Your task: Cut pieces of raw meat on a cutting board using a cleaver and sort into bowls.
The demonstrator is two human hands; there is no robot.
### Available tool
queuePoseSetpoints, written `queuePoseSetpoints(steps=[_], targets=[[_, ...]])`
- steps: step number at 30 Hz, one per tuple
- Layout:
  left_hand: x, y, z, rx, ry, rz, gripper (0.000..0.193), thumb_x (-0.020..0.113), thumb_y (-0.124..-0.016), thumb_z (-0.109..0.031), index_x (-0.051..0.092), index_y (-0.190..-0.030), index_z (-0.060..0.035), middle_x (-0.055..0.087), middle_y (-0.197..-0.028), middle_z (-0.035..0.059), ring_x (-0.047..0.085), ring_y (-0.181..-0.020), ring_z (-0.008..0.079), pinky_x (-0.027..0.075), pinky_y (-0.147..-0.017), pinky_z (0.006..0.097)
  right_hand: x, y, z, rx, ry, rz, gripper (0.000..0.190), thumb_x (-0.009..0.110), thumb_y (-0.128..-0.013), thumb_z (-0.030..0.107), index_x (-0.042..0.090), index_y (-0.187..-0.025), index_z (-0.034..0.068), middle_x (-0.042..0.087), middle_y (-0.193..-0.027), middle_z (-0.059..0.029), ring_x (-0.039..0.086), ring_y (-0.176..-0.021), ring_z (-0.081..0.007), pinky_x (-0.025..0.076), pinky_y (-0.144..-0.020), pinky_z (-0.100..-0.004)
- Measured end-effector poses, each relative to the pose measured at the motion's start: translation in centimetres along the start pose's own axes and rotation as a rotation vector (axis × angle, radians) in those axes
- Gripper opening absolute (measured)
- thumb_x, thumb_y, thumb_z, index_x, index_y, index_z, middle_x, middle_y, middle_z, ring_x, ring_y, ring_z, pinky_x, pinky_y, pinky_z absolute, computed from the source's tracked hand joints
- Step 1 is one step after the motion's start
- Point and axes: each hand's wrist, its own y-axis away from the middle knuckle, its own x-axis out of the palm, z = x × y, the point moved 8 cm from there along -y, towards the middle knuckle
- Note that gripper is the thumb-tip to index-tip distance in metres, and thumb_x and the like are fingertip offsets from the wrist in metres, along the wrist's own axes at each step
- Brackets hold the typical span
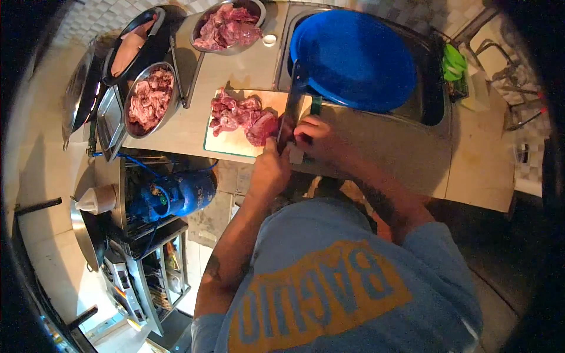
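Raw red meat (238, 112) lies in a heap on a light cutting board (234, 143) with a green edge. My left hand (270, 165) is closed at the lower end of a large knife (291, 99), whose broad dark blade stands over the board's right part and points away from me. Just right of the blade, my right hand (313, 134) has its fingers curled close to a dark red piece of the meat. Shadow hides whether those fingers grip it. The knife's handle is mostly hidden by my left hand.
Metal bowls of meat (150, 99) (227, 28) stand left and behind. A black pan (134, 46) holds pale meat. A large blue basin (353, 59) rests over the sink (435, 103). A blue gas cylinder (190, 194) is below the counter at left.
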Motion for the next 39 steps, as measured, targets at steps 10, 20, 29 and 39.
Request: queuePoseSetpoints(steps=[10,20,29,39], targets=[[-5.2,1.8,-0.9,0.113,0.134,-0.05,0.032,0.056,-0.099,-0.024,0.049,-0.121,-0.0015,0.066,-0.095,0.0306,0.061,-0.095,0.0527,0.051,-0.076,0.0508,-0.9,-0.9,-4.8,0.302,-0.471,-0.082,0.02,0.065,-0.091,0.006,0.065,-0.111,0.003,0.068,-0.09,-0.0079,0.064,-0.084,-0.0112,0.051,-0.074,-0.0284],[-5.4,4.8,-2.2,0.208,-0.045,-0.003,0.028,0.056,-0.097,-0.019,0.05,-0.118,-0.0015,0.067,-0.093,0.0285,0.062,-0.091,0.0521,0.049,-0.074,0.0549,-1.9,-0.4,-1.6,-0.049,-0.002,-0.073,0.015,0.065,-0.082,0.009,0.066,-0.097,0.005,0.063,-0.097,-0.012,0.065,-0.088,-0.0308,0.053,-0.075,-0.0382],[-2.2,5.2,1.1,0.057,-0.102,0.106,0.031,0.057,-0.095,-0.019,0.047,-0.117,0.0002,0.065,-0.086,0.0318,0.062,-0.084,0.0525,0.049,-0.068,0.0596,-1.3,-0.9,-2.2,0.001,0.063,-0.009,0.012,0.065,-0.081,0.01,0.067,-0.092,0.005,0.064,-0.09,-0.0134,0.066,-0.087,-0.0324,0.054,-0.075,-0.0402],[-1.1,1.4,0.0,0.145,-0.057,-0.006,0.025,0.057,-0.096,-0.02,0.046,-0.109,-0.0009,0.065,-0.085,0.0307,0.063,-0.084,0.0521,0.05,-0.068,0.0581,0.5,-0.7,-1.7,-0.039,-0.016,0.055,0.013,0.065,-0.082,0.01,0.062,-0.093,0.004,0.063,-0.085,-0.0121,0.064,-0.077,-0.0302,0.051,-0.069,-0.0417]])
